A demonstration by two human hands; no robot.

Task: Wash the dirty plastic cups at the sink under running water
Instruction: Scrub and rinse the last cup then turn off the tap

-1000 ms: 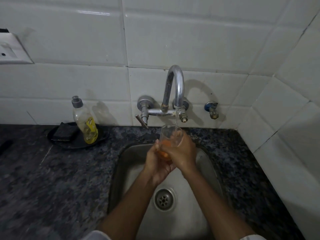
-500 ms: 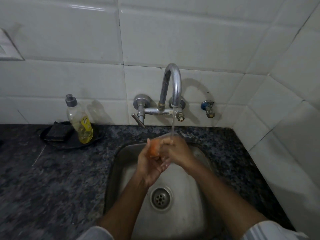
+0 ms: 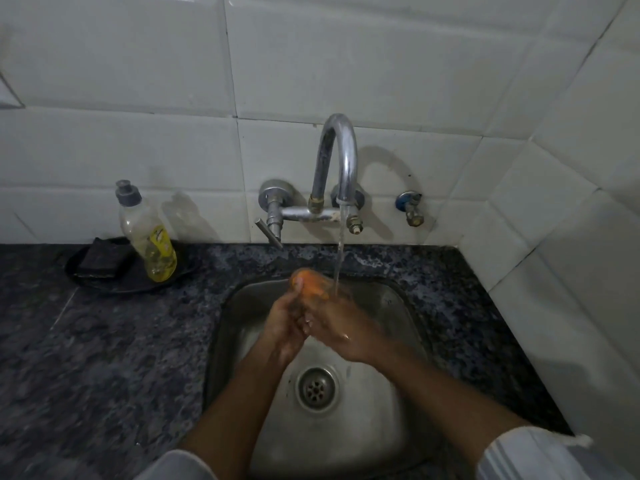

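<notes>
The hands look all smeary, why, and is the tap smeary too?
Head view: both hands, left hand and right hand, and the orange-tinted cup are motion-blurred; the tap stays sharp, casting a soft shadow on the tiles in dim light.

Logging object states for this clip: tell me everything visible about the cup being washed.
The plastic cup is blurred by motion. It looks clear, with an orange tint or residue at the end pointing up and left. It lies tipped on its side over the steel sink, held between the left hand and right hand, whose fingers cover its lower part. The thin stream from the tap falls onto its right end. Its rim and inside cannot be made out.
</notes>
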